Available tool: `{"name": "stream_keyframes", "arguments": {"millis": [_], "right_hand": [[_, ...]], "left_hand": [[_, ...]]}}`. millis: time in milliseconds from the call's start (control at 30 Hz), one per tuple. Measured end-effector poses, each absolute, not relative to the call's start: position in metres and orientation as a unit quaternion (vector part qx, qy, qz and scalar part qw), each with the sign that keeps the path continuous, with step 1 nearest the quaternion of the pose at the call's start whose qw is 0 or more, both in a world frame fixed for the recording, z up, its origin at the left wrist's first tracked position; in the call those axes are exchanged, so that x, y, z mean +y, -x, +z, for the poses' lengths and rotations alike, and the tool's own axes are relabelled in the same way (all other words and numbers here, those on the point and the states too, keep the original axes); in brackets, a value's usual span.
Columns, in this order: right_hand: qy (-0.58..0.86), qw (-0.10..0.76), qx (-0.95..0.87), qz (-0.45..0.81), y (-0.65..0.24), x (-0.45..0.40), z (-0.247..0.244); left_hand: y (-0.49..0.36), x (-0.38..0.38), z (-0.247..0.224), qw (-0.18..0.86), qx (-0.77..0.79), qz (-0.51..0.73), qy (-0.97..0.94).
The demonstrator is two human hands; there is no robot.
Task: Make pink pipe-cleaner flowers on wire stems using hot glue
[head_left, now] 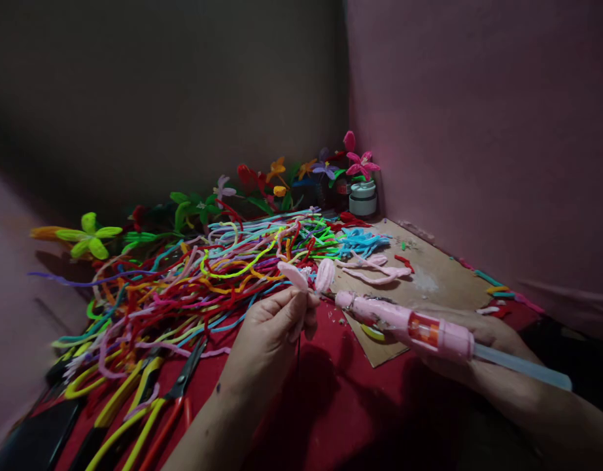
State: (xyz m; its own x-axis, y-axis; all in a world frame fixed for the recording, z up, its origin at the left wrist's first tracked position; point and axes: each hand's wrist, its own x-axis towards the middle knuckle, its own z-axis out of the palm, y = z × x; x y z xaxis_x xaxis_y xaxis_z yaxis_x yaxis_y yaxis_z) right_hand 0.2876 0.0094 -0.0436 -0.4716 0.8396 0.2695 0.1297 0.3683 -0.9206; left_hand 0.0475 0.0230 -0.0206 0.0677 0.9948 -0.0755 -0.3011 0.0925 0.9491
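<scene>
My left hand (275, 320) is closed, its thumb and fingers pinching a pale pink pipe-cleaner flower (326, 275). Two looped petals stand up from the pinch, with small whitish tips between them, and a thin dark stem runs down below. In my right hand (492, 335) is a pink hot glue gun (394, 317), its nozzle pointing left and touching or almost touching the base of the right petal. From the gun's back end sticks a translucent glue stick (522, 366). My right fingers are mostly hidden behind the gun's body.
A large heap of colourful pipe cleaners (184, 275) covers the left of the red table (326, 418). Scissors (184, 379) and yellow-handled tools lie front left. Loose pink petals (380, 271) rest on a cardboard sheet (448, 275). Finished flowers (89, 237) and a small pot (363, 198) stand along the walls.
</scene>
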Motion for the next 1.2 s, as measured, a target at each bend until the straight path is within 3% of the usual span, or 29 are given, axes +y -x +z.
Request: {"name": "stream_keyframes", "arguments": {"millis": [1200], "right_hand": [[0.320,0.427,-0.750,0.390,-0.290,0.011,-0.055]], "left_hand": [[-0.046,0.024,-0.024,0.612,0.411,0.524,-0.427]]}}
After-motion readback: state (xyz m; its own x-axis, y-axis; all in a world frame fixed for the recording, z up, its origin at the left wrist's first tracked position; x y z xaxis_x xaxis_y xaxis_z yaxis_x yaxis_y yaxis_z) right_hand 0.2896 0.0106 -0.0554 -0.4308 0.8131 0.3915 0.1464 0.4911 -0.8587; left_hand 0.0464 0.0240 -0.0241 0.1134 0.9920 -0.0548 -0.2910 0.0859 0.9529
